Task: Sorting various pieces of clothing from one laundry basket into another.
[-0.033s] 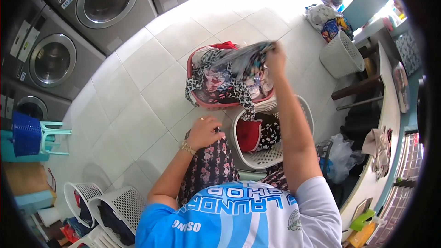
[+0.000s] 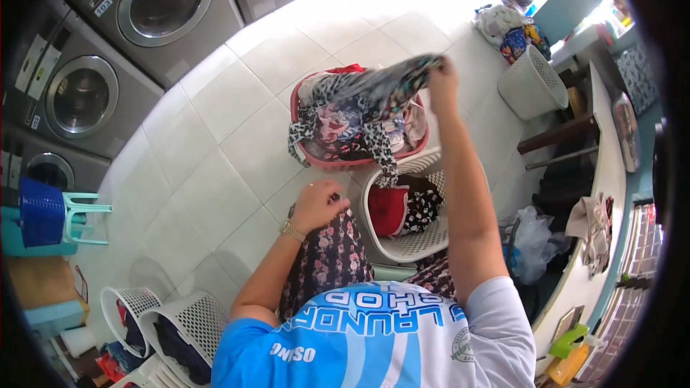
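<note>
My right hand [image 2: 443,77] is closed on one end of a patterned grey-black cloth garment [image 2: 402,82], pulled taut over a red laundry basket [image 2: 345,164]. The garment's other end lies among the heaped clothes, with black-and-white spotted fabric [image 2: 381,140] hanging over the basket's near side. Between that basket and my lap stands a white perforated basket [image 2: 402,250], holding a red cloth [image 2: 389,212] and a black floral cloth [image 2: 420,210]. Resting at my floral-trousered knee [image 2: 334,244], my left hand [image 2: 320,205] has loosely bent fingers, the thumb apart, and no visible item in it.
Front-loading machines [image 2: 165,0] line the far left. A blue basket [image 2: 39,212] and a pale green stool [image 2: 83,208] stand left; white baskets [image 2: 194,323] with clothes are lower left. At right are another white basket [image 2: 532,86], a plastic bag [image 2: 535,248] and a long table [image 2: 593,201].
My right hand has shifted slightly up and to the right, drawing the garment further out. My left hand's fingers have bent a little more at the knee.
</note>
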Tool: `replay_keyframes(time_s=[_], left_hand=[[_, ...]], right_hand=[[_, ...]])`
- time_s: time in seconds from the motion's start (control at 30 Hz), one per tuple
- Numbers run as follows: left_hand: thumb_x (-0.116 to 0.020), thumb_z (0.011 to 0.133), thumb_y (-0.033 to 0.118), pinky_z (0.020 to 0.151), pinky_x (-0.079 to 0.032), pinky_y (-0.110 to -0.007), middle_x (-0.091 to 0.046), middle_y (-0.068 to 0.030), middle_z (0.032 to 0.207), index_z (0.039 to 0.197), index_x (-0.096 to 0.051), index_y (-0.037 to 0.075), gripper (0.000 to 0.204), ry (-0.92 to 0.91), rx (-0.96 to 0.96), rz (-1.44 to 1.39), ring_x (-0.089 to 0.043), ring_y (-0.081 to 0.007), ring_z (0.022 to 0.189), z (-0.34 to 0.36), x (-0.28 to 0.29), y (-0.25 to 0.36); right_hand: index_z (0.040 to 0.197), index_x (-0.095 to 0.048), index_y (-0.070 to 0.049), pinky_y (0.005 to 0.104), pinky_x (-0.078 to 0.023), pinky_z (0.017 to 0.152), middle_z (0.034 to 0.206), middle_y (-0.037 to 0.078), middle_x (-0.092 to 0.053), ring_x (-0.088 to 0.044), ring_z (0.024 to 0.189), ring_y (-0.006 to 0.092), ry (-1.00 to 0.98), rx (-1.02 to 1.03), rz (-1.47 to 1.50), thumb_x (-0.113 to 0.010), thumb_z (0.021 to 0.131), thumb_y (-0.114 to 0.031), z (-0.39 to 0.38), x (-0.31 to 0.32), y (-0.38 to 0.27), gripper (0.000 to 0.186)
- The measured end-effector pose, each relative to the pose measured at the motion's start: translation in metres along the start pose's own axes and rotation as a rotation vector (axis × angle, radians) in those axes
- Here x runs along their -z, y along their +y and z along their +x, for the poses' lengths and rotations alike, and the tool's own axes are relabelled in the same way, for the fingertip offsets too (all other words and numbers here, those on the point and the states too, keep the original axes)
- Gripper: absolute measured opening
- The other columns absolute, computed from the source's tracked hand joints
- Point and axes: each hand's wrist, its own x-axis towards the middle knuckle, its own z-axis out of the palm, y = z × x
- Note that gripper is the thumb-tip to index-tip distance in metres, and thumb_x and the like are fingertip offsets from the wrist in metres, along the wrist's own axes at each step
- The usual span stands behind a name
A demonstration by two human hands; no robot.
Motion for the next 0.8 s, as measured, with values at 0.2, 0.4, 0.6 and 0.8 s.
replay_keyframes(time_s=[0.2, 0.4, 0.6, 0.8], left_hand=[[-0.073, 0.080, 0.040, 0.098, -0.043, -0.042, -0.047, -0.0238, 0.135, 0.140, -0.039, 0.004, 0.078, 0.243, -0.012, -0.046, -0.050, -0.0372, 0.120, 0.029, -0.014, 0.007], [-0.082, 0.074, 0.034, 0.101, -0.041, -0.042, -0.041, -0.0248, 0.138, 0.140, -0.036, -0.001, 0.088, 0.416, -0.334, -0.461, -0.037, -0.0364, 0.132, 0.073, -0.050, 0.128], [-0.061, 0.091, 0.013, 0.097, -0.042, -0.034, -0.052, -0.0140, 0.130, 0.136, -0.045, 0.000, 0.049, -0.215, -0.380, -0.738, -0.052, -0.0208, 0.115, 0.070, -0.045, 0.205], [-0.050, 0.096, 0.016, 0.081, -0.047, -0.030, -0.063, -0.0063, 0.087, 0.115, -0.060, -0.002, 0.028, 0.034, -0.620, -0.511, -0.053, -0.0124, 0.085, 0.038, -0.025, 0.244]], right_hand=[[0.115, -0.054, -0.001, 0.0276, -0.054, 0.074, 0.096, 0.006, -0.065, -0.064, 0.084, 0.0147, -0.119, 0.334, 0.546, -0.043, 0.096, -0.002, -0.038, 0.109, -0.169, 0.022], [0.103, -0.063, 0.000, 0.0179, -0.038, 0.059, 0.076, -0.008, -0.055, -0.046, 0.067, 0.0003, -0.261, 0.374, 0.043, -0.052, 0.095, -0.008, -0.125, 0.168, -0.229, 0.015], [0.099, -0.064, -0.006, 0.0192, -0.040, 0.065, 0.083, -0.007, -0.060, -0.051, 0.072, 0.0016, 0.045, 0.268, -0.054, -0.045, 0.099, -0.017, -0.164, 0.283, -0.258, 0.021], [0.109, -0.061, -0.005, 0.0245, -0.047, 0.080, 0.098, 0.002, -0.064, -0.058, 0.089, 0.0098, 0.182, 0.006, -0.276, -0.039, 0.097, -0.016, -0.198, 0.359, -0.226, 0.028]])
